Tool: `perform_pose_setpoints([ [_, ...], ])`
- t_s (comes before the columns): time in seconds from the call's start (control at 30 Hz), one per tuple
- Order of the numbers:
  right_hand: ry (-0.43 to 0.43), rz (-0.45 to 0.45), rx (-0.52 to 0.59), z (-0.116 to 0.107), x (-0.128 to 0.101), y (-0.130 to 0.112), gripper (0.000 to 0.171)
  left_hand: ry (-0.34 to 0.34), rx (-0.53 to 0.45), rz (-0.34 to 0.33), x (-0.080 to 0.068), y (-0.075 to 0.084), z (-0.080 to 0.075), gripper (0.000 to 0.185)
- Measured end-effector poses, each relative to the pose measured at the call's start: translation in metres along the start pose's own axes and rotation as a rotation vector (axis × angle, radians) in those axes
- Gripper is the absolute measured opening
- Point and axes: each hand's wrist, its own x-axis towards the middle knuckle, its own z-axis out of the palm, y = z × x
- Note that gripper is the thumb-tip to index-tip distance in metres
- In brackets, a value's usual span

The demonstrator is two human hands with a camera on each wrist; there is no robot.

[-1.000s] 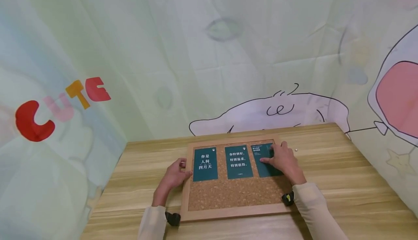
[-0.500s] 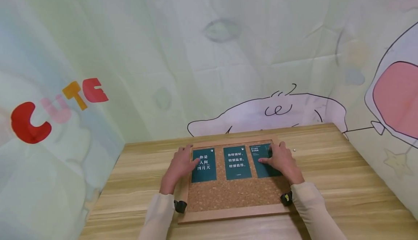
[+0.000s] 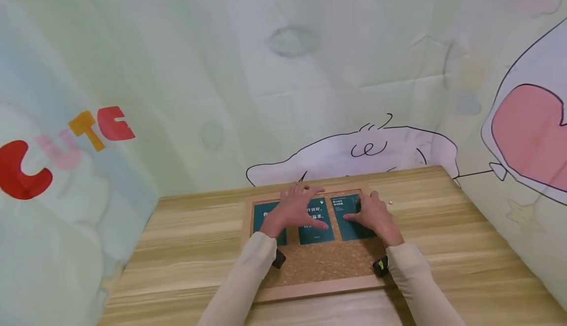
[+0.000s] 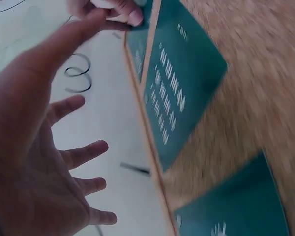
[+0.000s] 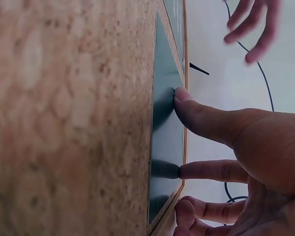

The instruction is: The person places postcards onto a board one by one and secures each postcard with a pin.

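A wood-framed corkboard (image 3: pixel 328 264) lies on the table, bearing three dark green cards with white lettering. On the right card (image 3: pixel 351 231) my right hand (image 3: pixel 376 216) rests, pressing it with thumb and index fingertips set apart; its other fingers are slightly bent by the frame. Over the middle card (image 3: pixel 315 237) my left hand (image 3: pixel 292 211) hovers, fingers spread and holding nothing. That hand and forearm partly cover the left card (image 3: pixel 260 223). A small round white pin (image 3: pixel 321 202) sits at the middle card's top right corner. The right card's top right corner is hidden by my right hand.
A small shiny pin-like piece (image 3: pixel 391 202) lies on the wood-grain table (image 3: pixel 190 242), right of the board. Behind the table hangs a printed cloth backdrop (image 3: pixel 212 80). Black wrist cameras (image 3: pixel 381 266) sit close above the board's lower part.
My left hand has left the board's left edge, passed over the left card and moved right above the middle card, fingers spreading. My right hand stays on the right card.
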Motion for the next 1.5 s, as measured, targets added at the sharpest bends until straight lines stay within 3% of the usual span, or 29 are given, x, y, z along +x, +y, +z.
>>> perform_pose_setpoints([
  [0.17,-0.005,-0.007,0.003,0.001,0.001,-0.001,0.071,-0.069,0.065,0.020,0.020,0.010,0.016,0.106],
  [0.4,0.007,-0.022,-0.005,0.000,0.001,-0.002,0.073,-0.087,0.082,-0.004,0.036,0.016,0.026,0.108],
  [0.87,0.002,-0.034,-0.003,0.006,0.003,-0.008,0.067,-0.113,0.173,-0.073,0.037,0.009,0.034,0.111],
  [1.17,0.017,-0.022,-0.003,0.006,0.001,-0.007,0.065,-0.143,0.077,-0.136,0.040,0.009,0.036,0.110],
  [1.5,0.053,-0.052,-0.002,0.003,-0.001,0.008,0.071,-0.145,0.060,-0.105,0.046,0.015,0.039,0.109],
])
